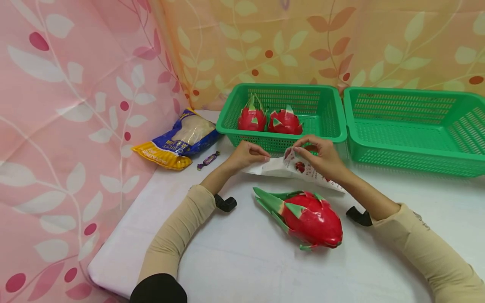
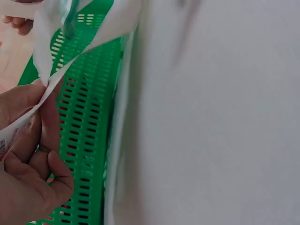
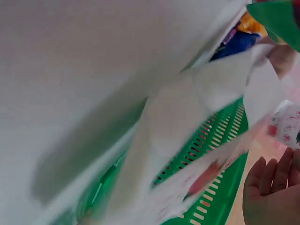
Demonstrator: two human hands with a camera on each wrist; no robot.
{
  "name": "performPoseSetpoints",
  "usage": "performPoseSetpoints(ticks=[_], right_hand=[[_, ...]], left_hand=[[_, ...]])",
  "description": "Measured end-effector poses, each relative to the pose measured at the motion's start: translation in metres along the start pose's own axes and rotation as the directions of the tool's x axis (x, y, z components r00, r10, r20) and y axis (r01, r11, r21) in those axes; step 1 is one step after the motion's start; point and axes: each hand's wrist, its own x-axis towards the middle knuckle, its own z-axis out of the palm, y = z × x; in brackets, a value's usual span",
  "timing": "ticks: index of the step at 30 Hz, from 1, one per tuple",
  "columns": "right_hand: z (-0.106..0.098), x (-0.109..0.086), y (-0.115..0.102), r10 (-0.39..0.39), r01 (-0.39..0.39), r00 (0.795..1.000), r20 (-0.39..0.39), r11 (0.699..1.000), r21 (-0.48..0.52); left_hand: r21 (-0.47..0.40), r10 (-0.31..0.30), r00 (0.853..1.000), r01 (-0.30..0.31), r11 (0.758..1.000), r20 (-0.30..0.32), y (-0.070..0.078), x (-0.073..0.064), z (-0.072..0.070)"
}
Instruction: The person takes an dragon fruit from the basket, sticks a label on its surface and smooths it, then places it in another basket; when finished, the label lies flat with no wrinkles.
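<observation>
My left hand (image 1: 248,158) pinches the left part of a white strip (image 1: 274,167) printed with red fruit pictures and pink lettering. At its raised middle, my right hand (image 1: 322,156) pinches the strip between thumb and fingertips. In the left wrist view the strip (image 2: 63,70) twists beside a hand (image 2: 33,154). In the right wrist view it hangs in a loop, and a small printed piece (image 3: 287,124) shows above the right hand's fingers (image 3: 276,176). A red dragon fruit (image 1: 312,219) with green leaves lies on the table between my forearms, touched by neither hand.
A green basket (image 1: 280,139) behind my hands holds two dragon fruits (image 1: 251,120). To its right stands another green basket (image 1: 409,149). A blue and yellow pasta bag (image 1: 185,139) and a purple wrapped candy (image 1: 208,160) lie on the left of the white table (image 1: 235,261).
</observation>
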Motion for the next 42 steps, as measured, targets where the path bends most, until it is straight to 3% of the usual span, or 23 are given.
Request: performPoseSetpoints(ticks=[4, 7, 12, 16, 19, 22, 25, 28, 32, 37, 39, 42], right_hand=[[-0.007, 0.003, 0.0, 0.073, -0.072, 0.997, -0.035, 0.997, 0.021], [-0.011, 0.004, 0.001, 0.119, -0.118, 0.993, -0.019, 0.992, 0.032], [-0.013, 0.002, -0.002, 0.2, -0.2, 0.979, 0.028, 0.98, 0.003], [-0.012, 0.002, -0.005, 0.228, -0.226, 0.973, 0.035, 0.973, -0.038], [-0.012, 0.002, -0.006, 0.226, -0.223, 0.974, 0.032, 0.971, -0.081], [-0.014, 0.002, -0.008, 0.2, -0.195, 0.979, 0.031, 0.973, -0.124], [-0.015, 0.002, -0.012, 0.173, -0.167, 0.984, 0.032, 0.976, -0.144], [-0.016, 0.001, -0.017, 0.137, -0.13, 0.99, 0.035, 0.98, -0.153], [-0.016, -0.002, -0.023, 0.086, -0.078, 0.995, 0.042, 0.984, -0.16], [-0.017, -0.005, -0.03, 0.039, -0.03, 0.998, 0.051, 0.987, -0.157], [-0.019, -0.005, -0.034, 0.028, -0.021, 0.999, 0.041, 0.989, -0.149], [-0.025, -0.006, -0.04, 0.03, -0.027, 0.999, 0.012, 0.989, -0.144]], left_hand=[[0.031, -0.006, 1.0, 0.006, 0.999, 0.007, -0.005, 0.001, -0.001], [0.074, 0.002, 1.0, -0.004, 0.997, 0.016, -0.007, 0.001, -0.002], [0.177, 0.055, 0.998, -0.058, 0.983, 0.022, -0.009, 0.004, -0.004], [0.244, 0.096, 0.995, -0.09, 0.966, -0.013, -0.005, 0.004, -0.005], [0.259, 0.158, 0.986, -0.14, 0.956, -0.049, 0.007, -0.001, -0.004], [0.247, 0.246, 0.967, -0.221, 0.943, -0.073, 0.029, -0.008, 0.001], [0.267, 0.331, 0.941, -0.302, 0.915, -0.072, 0.055, -0.015, 0.007], [0.327, 0.379, 0.923, -0.341, 0.881, -0.059, 0.076, -0.02, 0.014], [0.374, 0.357, 0.934, -0.319, 0.871, -0.033, 0.09, -0.023, 0.024], [0.395, 0.293, 0.956, -0.264, 0.88, -0.016, 0.096, -0.026, 0.033], [0.377, 0.297, 0.955, -0.267, 0.887, -0.022, 0.096, -0.027, 0.034], [0.321, 0.338, 0.94, -0.306, 0.896, -0.048, 0.096, -0.029, 0.033]])
